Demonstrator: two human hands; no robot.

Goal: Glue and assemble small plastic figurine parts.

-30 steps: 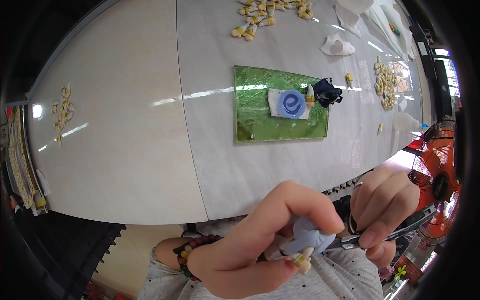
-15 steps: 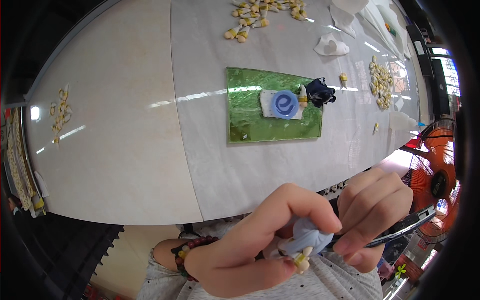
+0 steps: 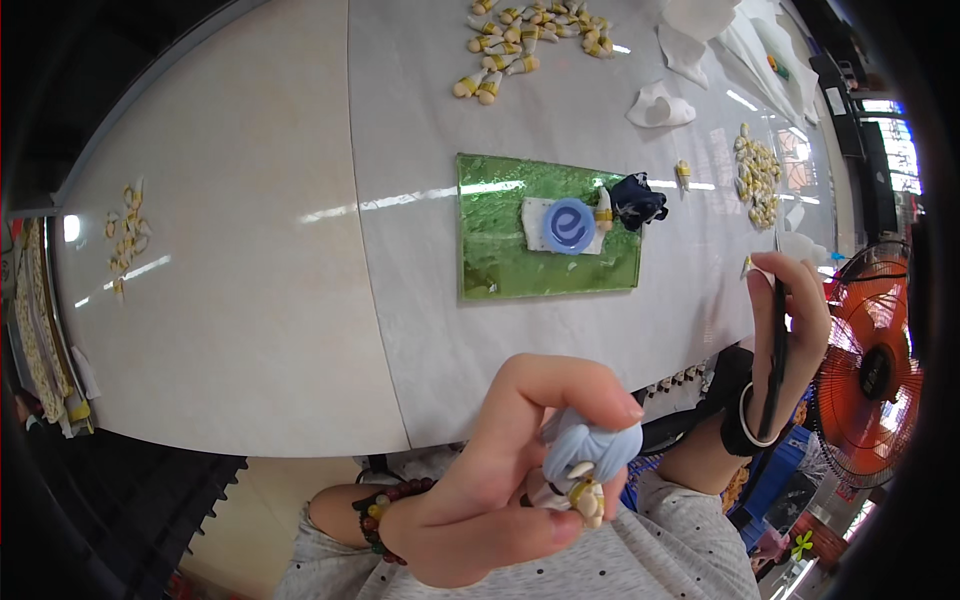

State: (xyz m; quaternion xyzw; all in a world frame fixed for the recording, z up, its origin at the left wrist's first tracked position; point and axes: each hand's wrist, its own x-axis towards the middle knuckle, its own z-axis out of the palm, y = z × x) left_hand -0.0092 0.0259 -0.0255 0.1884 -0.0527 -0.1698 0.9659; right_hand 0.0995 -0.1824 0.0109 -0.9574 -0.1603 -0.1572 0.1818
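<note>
My left hand (image 3: 500,470) is closed around a small figurine (image 3: 590,455) with pale blue hair and a cream, yellow-banded part at its lower end. Its fingers hide much of the body. At the table's right side, my right hand (image 3: 800,300) grips a slim dark tool (image 3: 776,350), whose exact kind I cannot make out. Beside that hand's fingertips is a small white-and-yellow piece (image 3: 747,264); whether they touch it is unclear.
A green slab (image 3: 545,278) bears a blue round dish (image 3: 569,226) and a dark crumpled lump (image 3: 638,200). Small cream-and-yellow parts lie in piles at the back (image 3: 510,45), right (image 3: 757,175) and left (image 3: 128,235). White tissue (image 3: 660,106) sits behind; an orange fan (image 3: 875,370) stands right.
My right hand has left the figurine and reached forward and right to the table with the dark tool. My left hand has shifted slightly left, still holding the figurine.
</note>
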